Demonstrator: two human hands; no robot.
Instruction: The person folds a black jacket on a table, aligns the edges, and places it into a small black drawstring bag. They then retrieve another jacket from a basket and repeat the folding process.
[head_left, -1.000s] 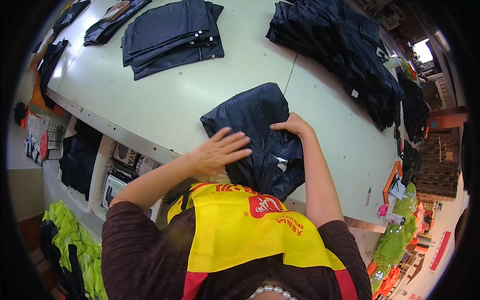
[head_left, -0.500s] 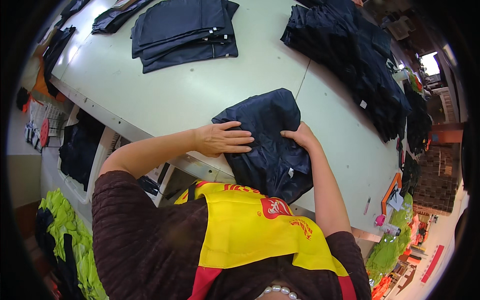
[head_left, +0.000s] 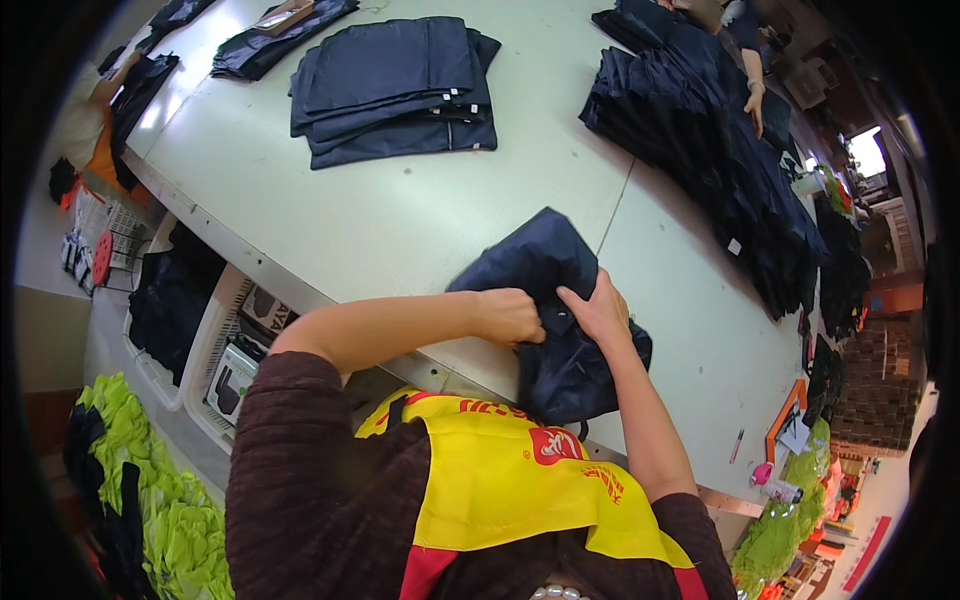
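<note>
A crumpled dark navy garment (head_left: 540, 250) lies at the near edge of the table in front of me, its lower part hanging toward my yellow apron. My left hand (head_left: 508, 316) is closed in a fist on the garment's left side, gripping the cloth. On the other side, my right hand (head_left: 600, 308) holds the fabric with the thumb on top and the fingers partly hidden behind it. Between the hands the cloth is bunched and folded.
A neat stack of folded navy garments (head_left: 390, 80) sits farther back on the pale table (head_left: 400, 220). A long pile of dark garments (head_left: 700, 160) covers the right side. Beyond it shows another person's hand (head_left: 755, 105). White baskets (head_left: 215, 330) stand below the left edge.
My left hand has gone from lying flat to a closed grip and moved right. The garment has become more bunched. Another person's arm has appeared at the far right.
</note>
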